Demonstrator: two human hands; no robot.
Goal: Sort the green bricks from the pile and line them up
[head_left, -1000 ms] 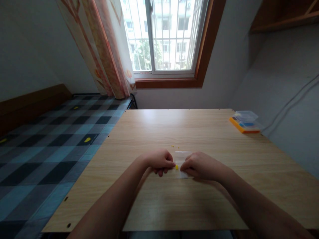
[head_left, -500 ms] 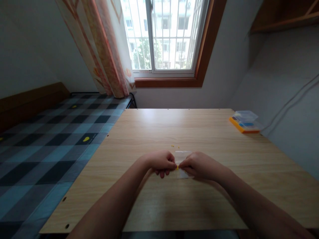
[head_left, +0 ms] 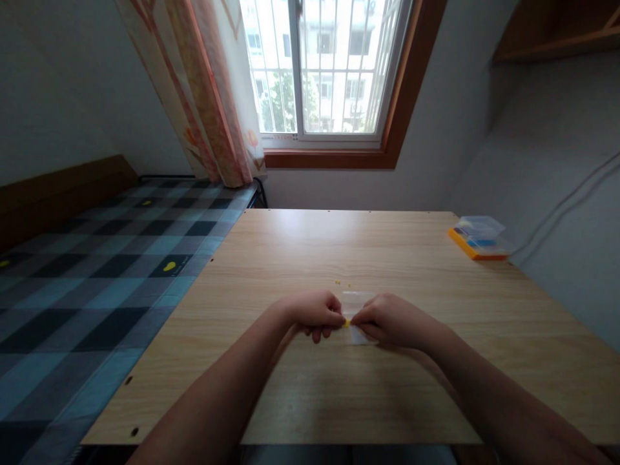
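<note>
My left hand (head_left: 314, 314) and my right hand (head_left: 387, 320) meet at the middle of the wooden table (head_left: 339, 252), both with fingers curled. Their fingertips pinch a tiny yellow piece (head_left: 346, 323) between them. Under the right hand's fingers lies a small clear plastic bag (head_left: 355, 302), flat on the table. A few tiny yellow bits (head_left: 341, 283) lie loose just beyond the hands.
A clear plastic box with an orange base (head_left: 477, 236) sits at the table's far right, next to the wall. A bed with a blue and black checked cover (head_left: 97, 271) runs along the left. A window and curtain (head_left: 213, 97) are behind the table.
My hands closed the small gap between them, and the yellow piece that lay between the fingertips is now pinched from both sides. The camera tilted slightly.
</note>
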